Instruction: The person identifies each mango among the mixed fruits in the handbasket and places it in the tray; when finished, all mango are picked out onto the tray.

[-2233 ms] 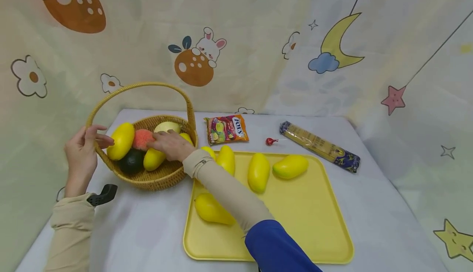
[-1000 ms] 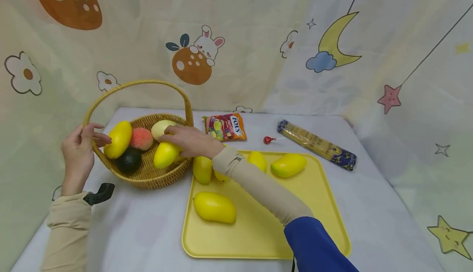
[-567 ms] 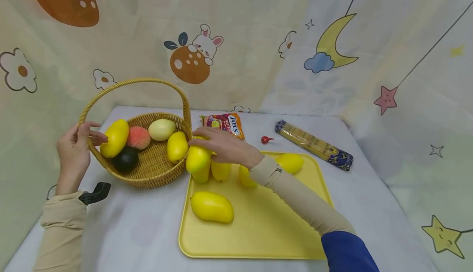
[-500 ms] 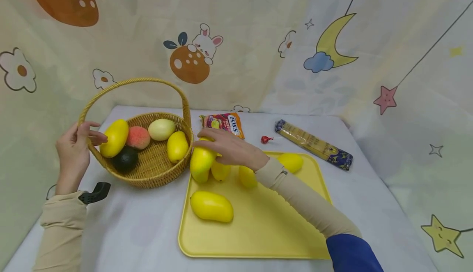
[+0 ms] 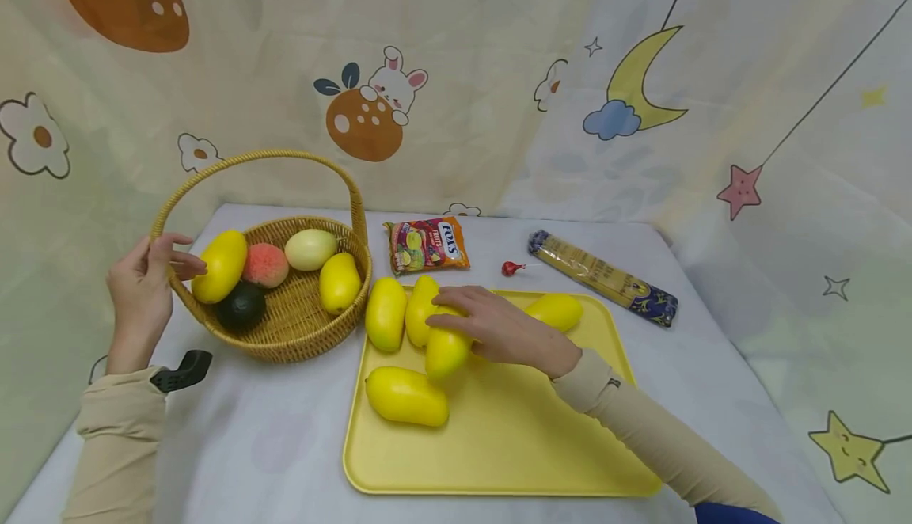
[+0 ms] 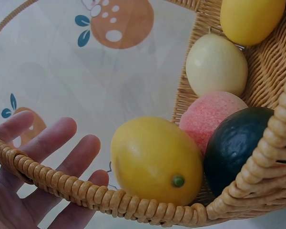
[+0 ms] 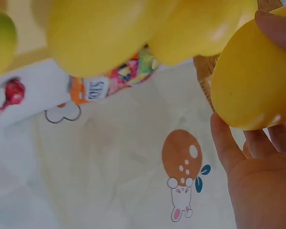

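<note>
My right hand (image 5: pixel 499 330) grips a yellow mango (image 5: pixel 447 354) over the left part of the yellow tray (image 5: pixel 556 461); thumb and fingers hold it from opposite sides in the right wrist view. More mangoes lie on the tray, one (image 5: pixel 407 396) nearer the front edge. My left hand (image 5: pixel 146 294) holds the wicker basket (image 5: pixel 285 350) where its handle meets the rim, fingers loosely around it. Inside the basket are a mango (image 6: pixel 157 160), a pink peach (image 6: pixel 209 114), a dark green avocado-like fruit (image 6: pixel 236 145), a pale melon (image 6: pixel 217 64) and a smaller yellow fruit (image 5: pixel 340 283).
Behind the tray lie a candy bag (image 5: pixel 427 245), a red lollipop (image 5: pixel 511 268) and a long gold-and-blue packet (image 5: pixel 602 277). Printed fabric (image 5: pixel 484 96) hangs behind the white table. The basket stands close to the tray's left edge.
My right hand has lifted the mango out of the basket and carried it rightward over the tray. My left hand has stayed at the basket handle.
</note>
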Demonstrator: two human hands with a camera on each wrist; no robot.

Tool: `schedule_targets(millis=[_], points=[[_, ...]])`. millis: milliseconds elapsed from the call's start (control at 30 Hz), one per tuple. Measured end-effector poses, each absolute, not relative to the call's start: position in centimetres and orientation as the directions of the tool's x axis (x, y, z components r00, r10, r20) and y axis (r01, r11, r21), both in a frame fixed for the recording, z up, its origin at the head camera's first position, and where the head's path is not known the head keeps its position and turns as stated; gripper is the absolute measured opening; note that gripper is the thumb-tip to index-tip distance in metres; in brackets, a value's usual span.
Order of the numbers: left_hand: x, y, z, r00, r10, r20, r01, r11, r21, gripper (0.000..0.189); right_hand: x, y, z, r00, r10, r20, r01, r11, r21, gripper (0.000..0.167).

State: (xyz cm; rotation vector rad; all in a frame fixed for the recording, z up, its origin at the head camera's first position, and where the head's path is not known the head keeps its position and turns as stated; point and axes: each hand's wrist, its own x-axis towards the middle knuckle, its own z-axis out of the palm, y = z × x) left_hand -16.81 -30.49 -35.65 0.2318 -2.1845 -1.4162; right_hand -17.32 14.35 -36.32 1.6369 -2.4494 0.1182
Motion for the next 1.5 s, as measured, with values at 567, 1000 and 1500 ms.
schedule_targets(millis=[567, 1000, 1500], points=[[-16.8, -30.5, -35.6, -0.844, -0.415, 0.34, 0.141, 0.44, 0.887, 0.027, -14.3, 16.7, -39.8, -0.396, -0.914, 0.092, -0.917, 0.399, 0.017, 0.053], [-16.7, -30.4, -35.6, -0.843, -0.407, 0.352, 0.153, 0.445, 0.882, 0.025, -13.9, 16.5, -41.5, -0.421, -0.905, 0.057, -0.907, 0.42, -0.031, 0.051], [-16.9, -30.6, -35.7, -0.845, -0.404, 0.35, 0.16, 0.433, 0.887, 0.026, -15.3, 17.4, -39.6, -0.47, -0.881, 0.056, -0.88, 0.473, 0.048, 0.062]])
